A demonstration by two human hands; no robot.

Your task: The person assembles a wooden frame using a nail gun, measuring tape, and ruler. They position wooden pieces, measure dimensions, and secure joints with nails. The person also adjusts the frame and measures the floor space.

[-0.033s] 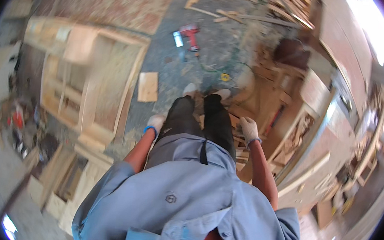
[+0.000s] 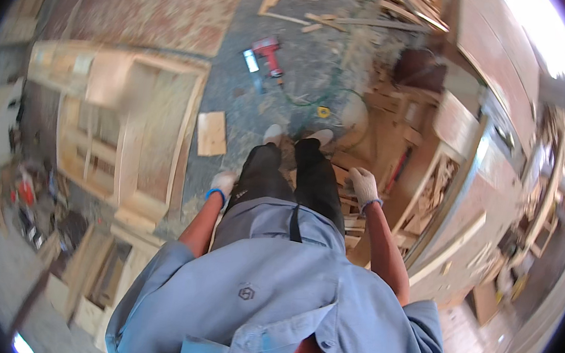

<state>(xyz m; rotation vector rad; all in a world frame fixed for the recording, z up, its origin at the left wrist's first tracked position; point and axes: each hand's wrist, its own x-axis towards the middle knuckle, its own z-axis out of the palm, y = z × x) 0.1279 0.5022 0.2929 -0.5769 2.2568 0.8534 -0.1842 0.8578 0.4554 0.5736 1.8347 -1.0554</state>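
My left hand (image 2: pixel 225 182), in a pale work glove with a blue cuff, hangs beside my left thigh; its fingers are too blurred to read. On the other side, my right hand (image 2: pixel 362 185) wears a like glove, its fingers curled in with nothing visible in them. It hangs beside my right leg, above scrap wood. On the floor ahead lie a red nail gun (image 2: pixel 268 54) with a green hose, a yellow tape measure (image 2: pixel 323 112) and a flat wooden board (image 2: pixel 212 134), the board nearest my left hand.
A wooden cabinet frame (image 2: pixel 188 137) stands at the left on a reddish worktop (image 2: pixel 169 16). Wood offcuts (image 2: pixel 429 211) fill the space under the bench (image 2: pixel 494 170) at the right. Wood strips (image 2: pixel 407 8) are piled at the far side. My feet (image 2: pixel 320 136) stand on the dusty floor.
The view has shifted slightly, so the nail gun, tape measure and board appear a little farther left. Both hands remain at my sides; nothing has been picked up.
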